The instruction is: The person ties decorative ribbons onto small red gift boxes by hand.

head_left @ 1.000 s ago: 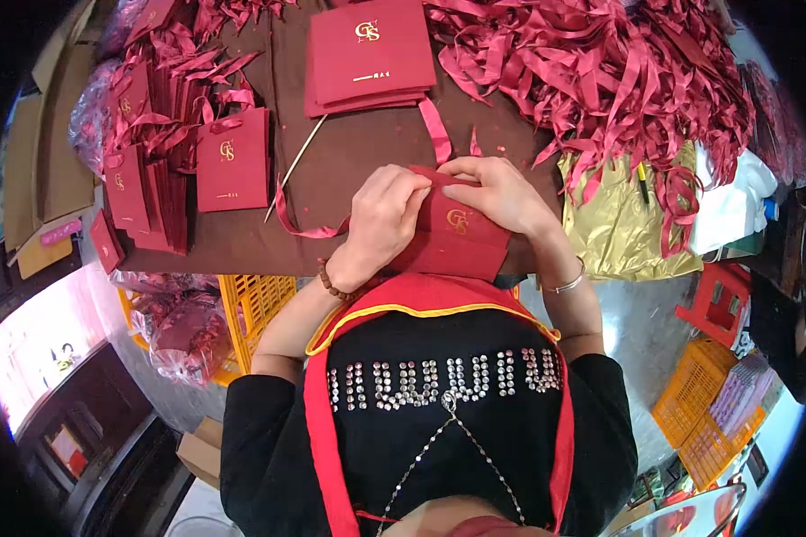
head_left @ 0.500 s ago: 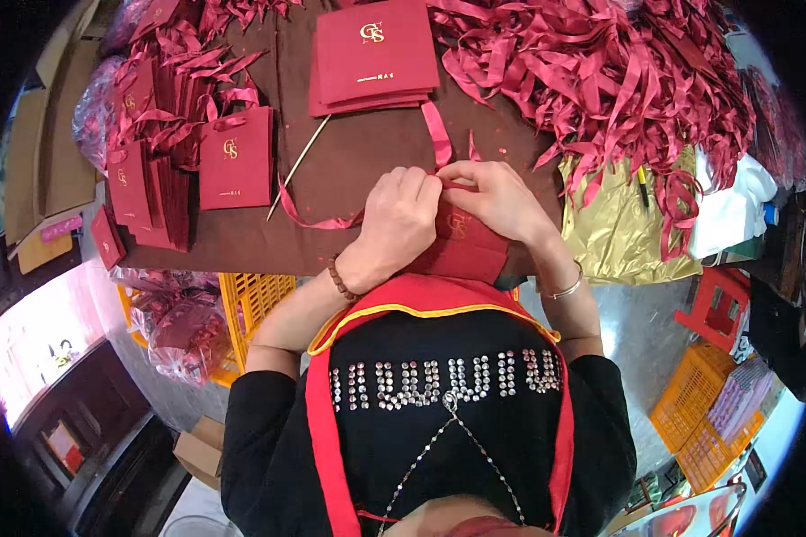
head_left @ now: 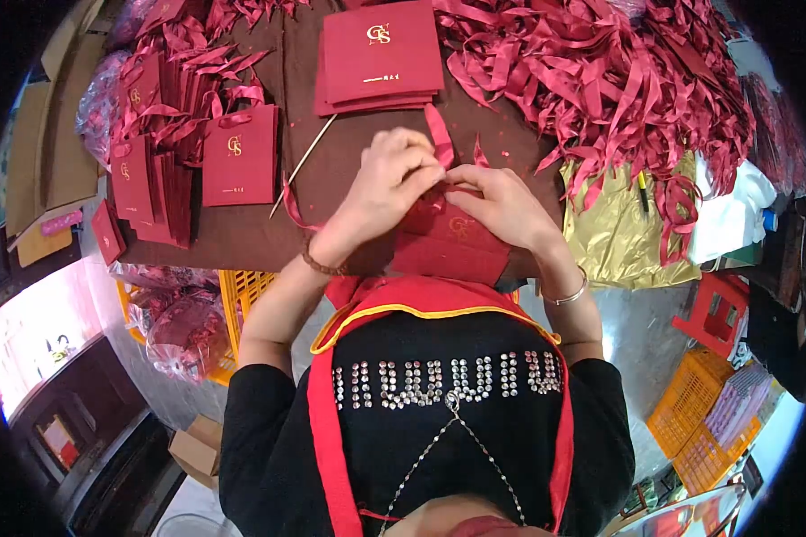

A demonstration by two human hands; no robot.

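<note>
A dark red paper bag with a gold logo lies at the table's front edge, close to my apron. Over its top edge my left hand is closed in a pinch on a red ribbon, whose loose end sticks up past the fingertips. My right hand is closed too, thumb and fingers pinching at the bag's top edge, where ribbon also shows. The two sets of fingertips almost meet, and they hide the spot where ribbon and bag join. Another length of ribbon trails left of my left wrist.
Flat red bags are stacked ahead, with a thin stick beside them. Bags with ribbon handles stand at left. A ribbon heap and gold plastic sheet lie at right. Orange crates stand on the floor.
My left hand has lifted and turned, its fingers moving slightly up and away from the bag. Less ribbon trails on the left. My right hand has barely moved.
</note>
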